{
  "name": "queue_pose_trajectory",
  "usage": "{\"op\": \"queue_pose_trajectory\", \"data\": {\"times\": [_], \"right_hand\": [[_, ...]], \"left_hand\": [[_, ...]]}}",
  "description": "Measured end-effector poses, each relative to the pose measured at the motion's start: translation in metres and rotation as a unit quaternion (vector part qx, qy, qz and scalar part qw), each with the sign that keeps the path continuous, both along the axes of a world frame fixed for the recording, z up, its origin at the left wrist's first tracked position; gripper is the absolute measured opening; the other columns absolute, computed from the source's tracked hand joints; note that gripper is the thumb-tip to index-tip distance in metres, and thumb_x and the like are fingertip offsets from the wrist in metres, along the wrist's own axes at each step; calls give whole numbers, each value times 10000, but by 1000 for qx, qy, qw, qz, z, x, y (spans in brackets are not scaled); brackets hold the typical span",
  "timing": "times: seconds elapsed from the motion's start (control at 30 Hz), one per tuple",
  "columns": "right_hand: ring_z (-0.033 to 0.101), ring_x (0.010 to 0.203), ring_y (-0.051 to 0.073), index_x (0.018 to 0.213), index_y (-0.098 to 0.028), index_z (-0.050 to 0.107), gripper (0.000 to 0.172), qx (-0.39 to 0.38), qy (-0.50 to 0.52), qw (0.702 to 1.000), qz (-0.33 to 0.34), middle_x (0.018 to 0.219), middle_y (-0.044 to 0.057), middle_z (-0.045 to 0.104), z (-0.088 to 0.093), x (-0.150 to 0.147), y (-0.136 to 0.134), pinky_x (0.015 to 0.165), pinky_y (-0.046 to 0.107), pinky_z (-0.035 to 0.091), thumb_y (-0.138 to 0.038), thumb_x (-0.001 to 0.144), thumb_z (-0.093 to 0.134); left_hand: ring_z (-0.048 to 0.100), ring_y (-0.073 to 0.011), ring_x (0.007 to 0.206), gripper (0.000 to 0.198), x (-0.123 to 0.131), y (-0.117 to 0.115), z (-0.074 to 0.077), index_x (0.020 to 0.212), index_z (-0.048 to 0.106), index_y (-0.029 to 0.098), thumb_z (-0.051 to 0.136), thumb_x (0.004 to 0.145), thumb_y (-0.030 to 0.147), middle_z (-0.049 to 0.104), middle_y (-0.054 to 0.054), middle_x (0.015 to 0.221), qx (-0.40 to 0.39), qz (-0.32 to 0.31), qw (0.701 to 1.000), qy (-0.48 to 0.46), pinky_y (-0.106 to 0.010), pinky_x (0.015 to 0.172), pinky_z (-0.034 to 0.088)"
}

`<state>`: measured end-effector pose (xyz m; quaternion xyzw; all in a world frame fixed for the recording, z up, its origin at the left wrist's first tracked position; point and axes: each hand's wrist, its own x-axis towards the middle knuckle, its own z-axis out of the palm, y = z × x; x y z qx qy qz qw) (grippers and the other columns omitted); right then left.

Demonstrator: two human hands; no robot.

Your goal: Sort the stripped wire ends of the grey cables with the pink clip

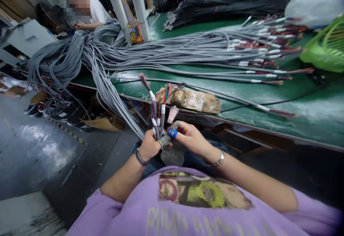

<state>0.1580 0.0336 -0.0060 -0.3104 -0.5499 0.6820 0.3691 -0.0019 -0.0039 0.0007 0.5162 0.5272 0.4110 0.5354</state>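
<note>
My left hand (149, 145) is closed round a small bunch of grey cables (157, 116) that stand upright, their stripped coloured wire ends fanning out at the top. My right hand (189, 136) is closed beside it, pinching at the same bunch near its lower part; its fingertips wear taped covers, one blue (172, 133) and one pale. Both hands hover over my lap, just in front of the green table's (268, 92) near edge.
A large pile of long grey cables (166, 51) with white-banded, coloured wire ends lies across the table and droops off its left end. A taped cardboard piece (199, 101) sits at the table edge. A green basket (326, 46) stands at right. Another person (88, 12) works at the far left.
</note>
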Motion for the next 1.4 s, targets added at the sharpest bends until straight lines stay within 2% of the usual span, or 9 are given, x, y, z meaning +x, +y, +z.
{"op": "queue_pose_trajectory", "data": {"times": [0.13, 0.3, 0.5, 0.67, 0.8, 0.9, 1.13, 1.23, 1.4], "right_hand": [[577, 545, 145, 747, -207, 511, 251, 25, -3, 1000, 17, 598, -19, 608, 1, -2, 2, 533, 268, 463, -408, 759, 661], [531, 496, 123, 735, -207, 504, 235, 28, 2, 999, -18, 566, -29, 593, -7, -7, -2, 481, 239, 418, -394, 769, 641], [455, 529, 95, 724, -190, 523, 296, -25, 48, 996, -78, 602, -41, 533, -21, -8, -3, 490, 216, 373, -445, 721, 672], [452, 531, 90, 776, -185, 546, 321, -52, 78, 994, -50, 621, -41, 546, -28, -3, -5, 489, 213, 367, -472, 722, 679], [564, 640, 119, 849, -188, 553, 337, -52, 122, 991, -20, 710, -16, 606, -28, 0, -5, 601, 246, 451, -464, 721, 699], [601, 674, 131, 897, -188, 551, 347, -51, 142, 989, -1, 746, -3, 627, -28, 1, -5, 663, 274, 479, -462, 738, 692], [567, 589, 128, 866, -184, 561, 333, -9, 92, 996, 2, 661, -8, 615, -27, 3, -2, 588, 262, 470, -468, 749, 689], [550, 556, 125, 835, -181, 589, 293, 12, 70, 997, -5, 630, -11, 604, -27, 4, -2, 570, 263, 457, -454, 771, 672], [556, 552, 136, 821, -176, 605, 280, -2, 71, 997, -21, 615, -5, 608, -29, 4, -2, 563, 271, 446, -450, 789, 653]], "left_hand": [[603, -140, 526, 310, -6, 4, 4, 652, 650, 123, 745, 682, 416, 656, -38, 578, -17, -32, 999, 31, -234, 521, 471], [582, -130, 515, 282, -9, 3, 3, 586, 661, 132, 714, 725, 372, 639, -28, 535, -1, -47, 995, 82, -222, 526, 447], [583, -131, 524, 261, -2, -1, -2, 612, 663, 151, 701, 747, 371, 641, -21, 554, 26, 43, 997, 53, -226, 537, 444], [613, -152, 571, 259, 0, -1, -5, 617, 658, 149, 723, 725, 376, 646, -29, 568, 33, 54, 996, 62, -234, 549, 452], [602, -144, 535, 257, 0, 0, -7, 642, 646, 149, 734, 715, 379, 646, -20, 561, 24, 72, 996, 48, -226, 506, 437], [593, -136, 522, 257, 2, 0, -6, 670, 655, 143, 719, 735, 383, 649, -21, 568, 32, 62, 997, 44, -225, 501, 437], [592, -135, 530, 274, 2, 1, -5, 659, 668, 145, 710, 741, 403, 667, -30, 595, 35, 26, 997, 66, -226, 503, 440], [611, -146, 569, 266, 3, 0, -7, 644, 675, 151, 719, 732, 398, 673, -31, 604, 43, 11, 995, 87, -235, 552, 464], [619, -154, 608, 285, 7, -1, -9, 621, 684, 151, 694, 759, 399, 679, -43, 618, 64, 14, 993, 100, -256, 629, 482]]}}
